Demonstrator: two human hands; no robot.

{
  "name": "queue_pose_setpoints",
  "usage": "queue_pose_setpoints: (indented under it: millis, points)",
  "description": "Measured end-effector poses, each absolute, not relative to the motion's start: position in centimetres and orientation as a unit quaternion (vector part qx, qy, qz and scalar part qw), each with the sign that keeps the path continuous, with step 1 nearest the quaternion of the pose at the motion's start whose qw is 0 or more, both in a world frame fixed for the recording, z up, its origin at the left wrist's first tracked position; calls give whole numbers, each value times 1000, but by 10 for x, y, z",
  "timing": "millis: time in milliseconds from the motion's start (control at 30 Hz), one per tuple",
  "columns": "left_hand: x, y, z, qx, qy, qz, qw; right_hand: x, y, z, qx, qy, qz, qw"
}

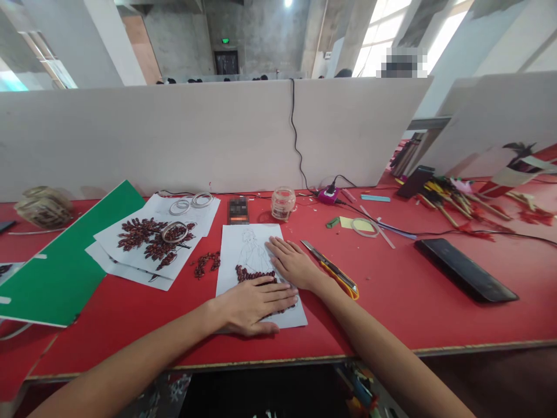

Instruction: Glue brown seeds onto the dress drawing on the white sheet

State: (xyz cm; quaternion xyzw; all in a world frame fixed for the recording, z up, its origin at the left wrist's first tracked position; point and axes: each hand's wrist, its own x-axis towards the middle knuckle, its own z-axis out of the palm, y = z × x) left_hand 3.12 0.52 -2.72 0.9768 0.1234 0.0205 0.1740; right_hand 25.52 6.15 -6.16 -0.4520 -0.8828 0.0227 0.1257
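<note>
A white sheet of paper (228,255) with a line drawing lies on the red table in front of me. Dark red-brown seeds (256,275) are set in a band across its lower half. My left hand (261,303) rests flat over the seeds, fingers stretched to the right, hiding part of them. My right hand (293,262) lies flat at the sheet's right edge, its fingertips on the drawing. Neither hand holds anything. Left of the sheet is a loose pile of the same kind of seeds (206,265). A yellow utility knife (333,270) lies beside my right forearm.
Further left are papers with a seed picture (150,244), tape rolls (202,200) and a green board (87,278). Behind the sheet stand a phone (238,211) and a clear jar (283,203). A black case (465,270), cables and a purple socket block (328,195) lie right.
</note>
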Motion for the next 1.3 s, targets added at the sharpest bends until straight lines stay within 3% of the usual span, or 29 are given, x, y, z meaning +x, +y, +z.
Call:
queue_pose_setpoints:
  millis: [533,633,733,867,1300]
  points:
    - [27,-3,-23,965,140,84,204,258,63,-64,-448,-885,19,126]
    - [1,-8,-16,931,255,187,182,259,65,-66,-448,-885,25,125]
    - [-44,-10,-9,805,486,313,135,259,65,-67,-447,-884,28,132]
    - [-100,-6,-13,743,613,244,112,259,66,-66,-451,-882,32,131]
    - [-105,4,-29,792,558,200,145,258,64,-65,-453,-882,31,125]
